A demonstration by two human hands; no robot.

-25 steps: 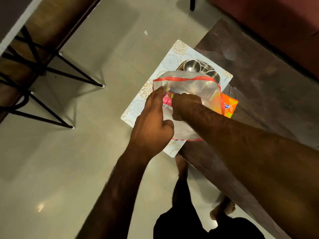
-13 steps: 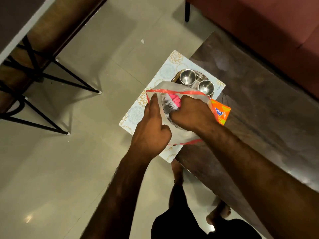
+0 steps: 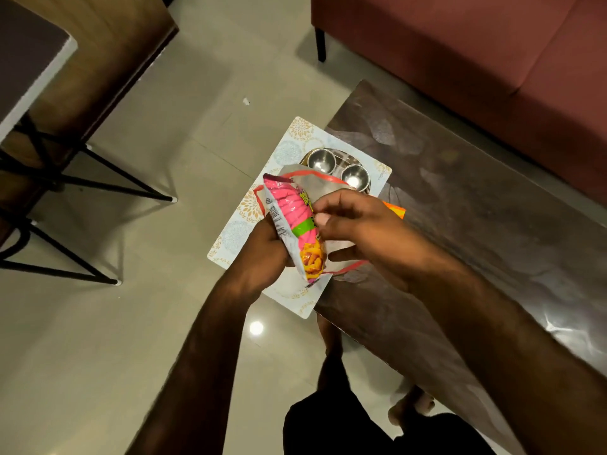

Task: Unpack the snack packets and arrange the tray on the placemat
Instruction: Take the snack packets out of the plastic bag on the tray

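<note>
A pink snack packet (image 3: 292, 213) with yellow snacks printed on it is out of the clear plastic bag (image 3: 323, 183) with a red rim. My right hand (image 3: 358, 231) pinches the packet at its right edge. My left hand (image 3: 262, 247) is under the packet and the bag, its fingers hidden. The bag lies over the pale patterned placemat (image 3: 289, 149). Behind it on the mat stands the steel tray (image 3: 356, 159) with two steel bowls (image 3: 320, 160). An orange packet (image 3: 395, 210) peeks out behind my right hand.
The placemat overhangs the end of a dark wooden table (image 3: 476, 208). A maroon sofa (image 3: 476, 60) stands behind the table. A black metal-legged desk (image 3: 49, 159) is at the left on the tiled floor (image 3: 164, 307). My feet show below.
My right hand has drawn the pink packet up out of the clear bag. My left hand has shifted from the bag's rim to beneath the packet.
</note>
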